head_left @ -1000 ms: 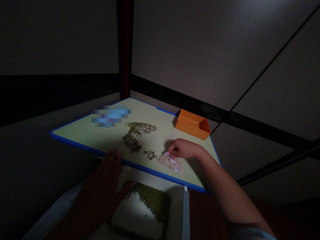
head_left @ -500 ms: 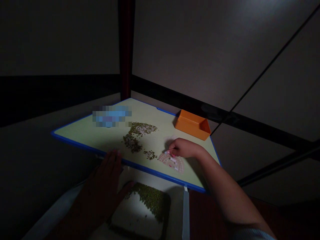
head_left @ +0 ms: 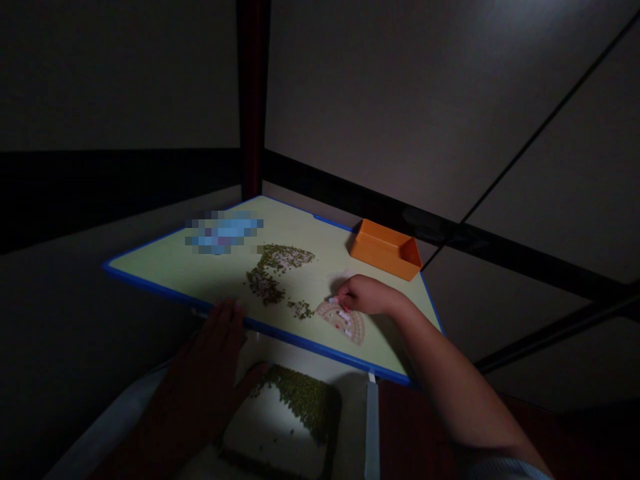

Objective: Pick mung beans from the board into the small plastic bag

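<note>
My right hand [head_left: 367, 293] reaches over the pale tabletop from the right, fingers closed in a pinch at the upper end of a clear protractor [head_left: 356, 331] with pink and white pictures on it. The protractor lies close to the board, and its held end is partly hidden by my fingers. Just left of it are a small cluster of green beans [head_left: 301, 309] and two larger patches of green beans [head_left: 265, 287]. In shadow, my left hand [head_left: 213, 350] rests its outstretched fingers at the near blue edge, thumb apart, holding nothing.
An orange open box [head_left: 383, 250] stands at the back right corner. A blurred-out blue object [head_left: 225, 232] lies at the back left. Below the near edge is a pale tray [head_left: 273, 420] with green beans along its sides. Walls meet behind the table.
The protractor has shifted slightly left with my right hand. My left hand and the beans look unchanged.
</note>
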`<state>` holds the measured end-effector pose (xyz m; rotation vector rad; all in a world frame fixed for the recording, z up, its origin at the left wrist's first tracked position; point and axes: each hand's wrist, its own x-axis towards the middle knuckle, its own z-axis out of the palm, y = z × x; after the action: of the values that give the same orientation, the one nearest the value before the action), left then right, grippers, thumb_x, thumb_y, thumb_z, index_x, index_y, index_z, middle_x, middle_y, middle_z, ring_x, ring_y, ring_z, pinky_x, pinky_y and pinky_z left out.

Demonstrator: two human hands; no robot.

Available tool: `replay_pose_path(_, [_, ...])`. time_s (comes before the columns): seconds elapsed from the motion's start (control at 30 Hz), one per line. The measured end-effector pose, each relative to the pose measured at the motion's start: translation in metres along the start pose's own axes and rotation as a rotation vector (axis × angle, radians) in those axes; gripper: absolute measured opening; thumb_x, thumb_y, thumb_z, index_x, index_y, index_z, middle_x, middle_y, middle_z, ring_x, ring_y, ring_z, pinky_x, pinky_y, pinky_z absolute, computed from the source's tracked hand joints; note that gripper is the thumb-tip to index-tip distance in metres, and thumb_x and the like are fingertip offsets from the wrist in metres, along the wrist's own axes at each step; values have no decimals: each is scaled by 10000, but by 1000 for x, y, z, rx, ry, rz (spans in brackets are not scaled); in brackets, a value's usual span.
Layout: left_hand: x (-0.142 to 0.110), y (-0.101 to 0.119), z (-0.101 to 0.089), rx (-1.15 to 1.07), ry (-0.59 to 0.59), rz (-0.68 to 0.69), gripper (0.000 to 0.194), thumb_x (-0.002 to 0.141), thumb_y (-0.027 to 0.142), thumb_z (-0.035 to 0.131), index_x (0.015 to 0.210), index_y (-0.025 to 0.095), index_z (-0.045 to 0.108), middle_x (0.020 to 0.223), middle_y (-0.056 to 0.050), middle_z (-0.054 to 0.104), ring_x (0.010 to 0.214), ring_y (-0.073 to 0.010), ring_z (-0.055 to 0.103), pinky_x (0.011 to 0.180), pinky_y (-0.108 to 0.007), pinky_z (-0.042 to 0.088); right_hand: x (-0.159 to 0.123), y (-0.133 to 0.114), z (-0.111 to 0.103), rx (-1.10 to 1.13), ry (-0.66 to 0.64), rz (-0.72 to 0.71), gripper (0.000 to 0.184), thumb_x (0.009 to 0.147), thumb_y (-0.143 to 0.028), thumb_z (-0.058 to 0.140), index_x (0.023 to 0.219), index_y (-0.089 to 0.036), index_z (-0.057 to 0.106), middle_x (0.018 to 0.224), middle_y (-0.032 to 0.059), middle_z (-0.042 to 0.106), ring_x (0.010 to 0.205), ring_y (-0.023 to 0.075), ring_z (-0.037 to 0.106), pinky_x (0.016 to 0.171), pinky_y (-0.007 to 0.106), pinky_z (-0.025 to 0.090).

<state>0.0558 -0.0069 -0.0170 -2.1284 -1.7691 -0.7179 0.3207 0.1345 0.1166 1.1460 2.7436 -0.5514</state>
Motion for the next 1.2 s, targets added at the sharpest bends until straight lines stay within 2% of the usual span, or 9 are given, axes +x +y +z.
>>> replay_pose_path(0.23, [2,5,-6,60,-42,-46,877,862,659,299,1425,-12,347,1496,-277,397,1413,-373,353,1080,-515,397,-1,2,-1,-45,9,34,331,928,-267,496,682,-127,667,550,-25,464,529,84,358,564,251,244])
replay_pose_path(0.43, [3,5,-8,95,-75,-47,853,849,644,313,1398,-3,400,1494,-247,415,1411,-352,362,1083,-485,406,3,-3,4,-126,94,74,279,921,-264,523,730,-129,675,603,-9,520,559,87,339,558,249,216])
replay_pose_path(0.6, [3,4,-6,106,-44,-24,840,861,622,313,1393,-22,399,1479,-263,428,1398,-365,380,1071,-507,415,-1,2,-1,-70,125,45,305,935,-265,508,713,-124,663,608,-11,539,563,82,361,576,243,236])
replay_pose_path(0.73, [1,2,-3,110,-13,-8,861,863,645,317,1421,-9,356,1498,-261,404,1416,-359,351,1076,-501,412,-2,0,-3,-13,78,12,313,939,-235,487,702,-119,655,601,-17,527,574,82,383,589,241,250])
replay_pose_path(1.0, [2,3,-5,129,22,35,842,881,625,293,1408,-29,363,1463,-285,440,1383,-384,399,1035,-513,445,5,-4,8,-139,116,6,292,938,-268,494,763,-134,684,674,13,589,598,92,373,594,249,231])
replay_pose_path(1.2, [0,1,-1,115,32,28,843,874,626,322,1434,-5,328,1488,-265,418,1412,-365,359,1077,-507,406,7,-3,11,-216,146,48,302,938,-312,492,799,-146,704,707,37,625,594,104,366,572,251,212])
